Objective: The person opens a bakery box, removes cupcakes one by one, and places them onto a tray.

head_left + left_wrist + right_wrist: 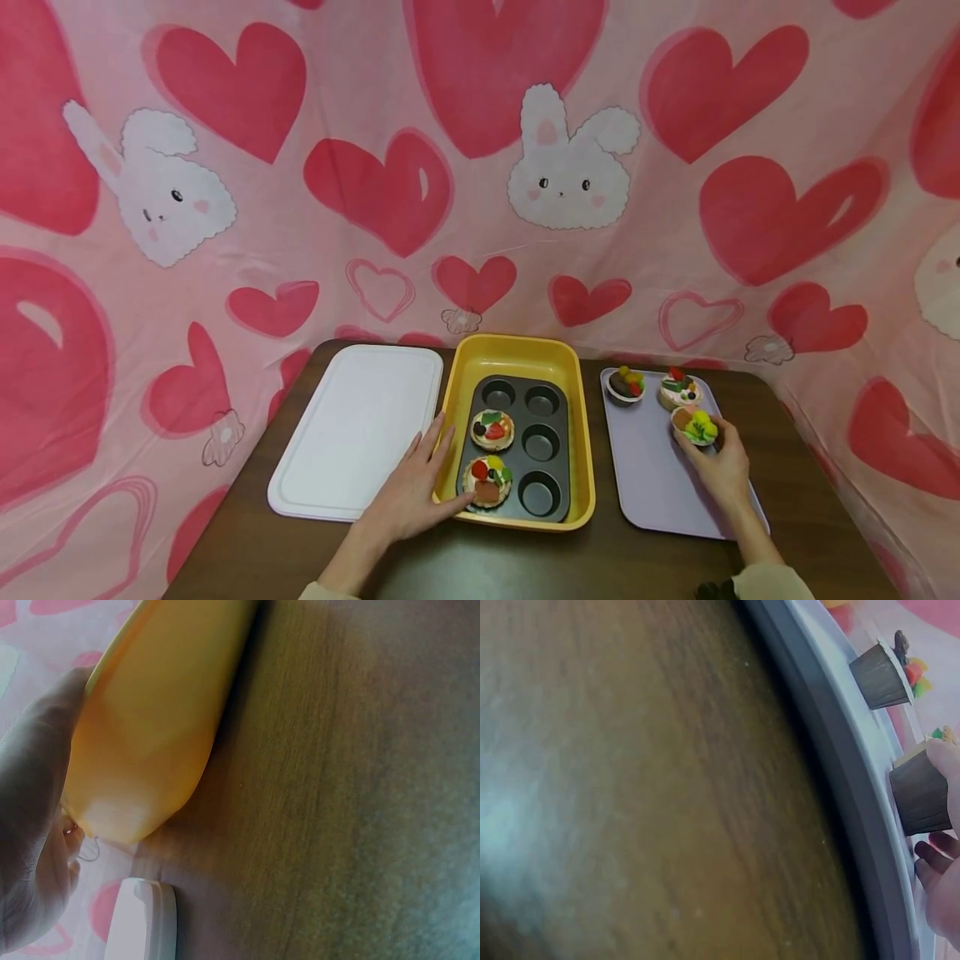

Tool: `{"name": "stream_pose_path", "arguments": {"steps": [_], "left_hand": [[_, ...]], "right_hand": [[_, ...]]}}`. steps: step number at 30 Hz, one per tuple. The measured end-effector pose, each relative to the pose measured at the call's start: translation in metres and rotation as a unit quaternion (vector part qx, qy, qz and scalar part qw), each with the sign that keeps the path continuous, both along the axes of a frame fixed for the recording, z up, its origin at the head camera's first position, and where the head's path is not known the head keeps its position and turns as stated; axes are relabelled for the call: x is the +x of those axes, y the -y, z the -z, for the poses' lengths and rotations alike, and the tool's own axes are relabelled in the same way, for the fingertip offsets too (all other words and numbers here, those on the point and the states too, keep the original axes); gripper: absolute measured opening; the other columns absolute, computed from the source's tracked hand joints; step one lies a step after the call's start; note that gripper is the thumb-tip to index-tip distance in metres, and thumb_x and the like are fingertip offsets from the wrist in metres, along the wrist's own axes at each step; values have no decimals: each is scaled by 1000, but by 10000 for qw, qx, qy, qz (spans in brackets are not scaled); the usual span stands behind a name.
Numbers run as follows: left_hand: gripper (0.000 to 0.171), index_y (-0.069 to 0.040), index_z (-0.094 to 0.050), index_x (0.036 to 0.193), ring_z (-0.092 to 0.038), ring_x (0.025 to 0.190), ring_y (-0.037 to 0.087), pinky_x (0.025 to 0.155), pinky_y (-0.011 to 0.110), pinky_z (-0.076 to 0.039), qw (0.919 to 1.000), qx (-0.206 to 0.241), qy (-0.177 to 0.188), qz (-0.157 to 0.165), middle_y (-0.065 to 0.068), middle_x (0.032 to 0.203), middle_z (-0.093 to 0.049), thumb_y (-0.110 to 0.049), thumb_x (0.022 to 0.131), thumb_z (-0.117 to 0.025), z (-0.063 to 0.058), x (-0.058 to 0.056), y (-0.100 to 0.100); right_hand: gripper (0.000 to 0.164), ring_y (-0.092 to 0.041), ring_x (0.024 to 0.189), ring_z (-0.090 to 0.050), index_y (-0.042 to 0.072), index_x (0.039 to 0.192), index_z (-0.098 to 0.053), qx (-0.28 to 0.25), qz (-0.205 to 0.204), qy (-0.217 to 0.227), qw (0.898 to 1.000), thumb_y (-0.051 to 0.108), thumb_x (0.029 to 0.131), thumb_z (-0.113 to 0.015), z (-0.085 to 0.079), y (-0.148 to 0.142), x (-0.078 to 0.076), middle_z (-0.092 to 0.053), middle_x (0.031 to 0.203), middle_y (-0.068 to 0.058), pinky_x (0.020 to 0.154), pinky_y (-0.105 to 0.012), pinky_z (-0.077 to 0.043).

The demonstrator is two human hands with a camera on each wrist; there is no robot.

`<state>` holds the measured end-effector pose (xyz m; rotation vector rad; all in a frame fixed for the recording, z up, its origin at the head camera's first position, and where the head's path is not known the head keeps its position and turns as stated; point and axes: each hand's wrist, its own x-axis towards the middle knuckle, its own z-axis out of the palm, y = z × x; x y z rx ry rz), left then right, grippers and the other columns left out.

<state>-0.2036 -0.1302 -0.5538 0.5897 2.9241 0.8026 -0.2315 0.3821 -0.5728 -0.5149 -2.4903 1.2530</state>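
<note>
In the head view, my right hand (723,471) grips a small toy cupcake (696,425) with yellow topping between thumb and fingers, over the lilac tray (652,492). In the right wrist view, the cupcake's pleated cup (921,791) shows beside the fingers. Two more toy cupcakes, one dark (625,385) and one cream-topped (679,390), stand at that tray's far end. My left hand (408,487) lies at the near left corner of the yellow tray (581,492), fingers extended along its side and thumb over the rim. Inside sits a dark muffin pan (517,450) with two fruit-topped tarts (492,430) (487,481) in its left cups.
A white board (360,433) lies left of the yellow tray on the dark wooden table (540,562). Behind the table hangs a pink cloth (495,242) with hearts and rabbits. The yellow tray's raised walls stand around the pan.
</note>
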Motion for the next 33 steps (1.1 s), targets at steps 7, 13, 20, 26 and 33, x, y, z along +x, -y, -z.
{"name": "stream_pose_path", "arguments": {"steps": [7, 13, 20, 26, 33], "left_hand": [[115, -16, -31, 175, -37, 167, 32, 139, 56, -24, 10000, -49, 7, -19, 1, 189, -5, -88, 89, -59, 0, 0, 0], [115, -17, -31, 175, -37, 167, 33, 139, 56, -24, 10000, -34, 42, -26, 1, 189, -5, -87, 89, -60, 1, 0, -1], [115, -17, -30, 175, -36, 168, 33, 139, 55, -24, 10000, -42, 43, -10, 1, 189, -5, -87, 89, -59, 0, 0, 0], [114, -18, -29, 176, -35, 168, 34, 139, 56, -25, 10000, -17, 51, -3, 1, 189, -5, -87, 90, -59, 0, -1, 1], [115, -18, -27, 176, -34, 168, 34, 139, 57, -25, 10000, -20, -14, 6, 2, 189, -5, -87, 90, -59, 0, 0, 0]], "right_hand": [[82, -62, 149, -40, -18, 157, -36, 754, -362, -51, 9965, 25, 101, -78, 1, -4, 5, -42, 155, -44, 125, -75, -33], [81, -64, 139, -45, -19, 157, -34, 1729, -712, 17, 9824, 33, 107, -70, 0, -9, 9, -43, 149, -45, 116, -81, -37], [93, -65, 142, -41, -11, 166, -26, 2657, -920, -974, 9547, 35, 103, -75, -7, -11, 11, -39, 156, -46, 123, -77, -33], [95, -60, 152, -38, -7, 166, -34, 3039, -1455, -1906, 9220, 47, 102, -76, -21, 3, 11, -42, 161, -41, 142, -56, -18], [92, -57, 153, -42, -8, 161, -45, 3374, -2134, -2315, 8871, 63, 105, -64, -33, 43, 8, -48, 162, -36, 144, -41, -13]]}}
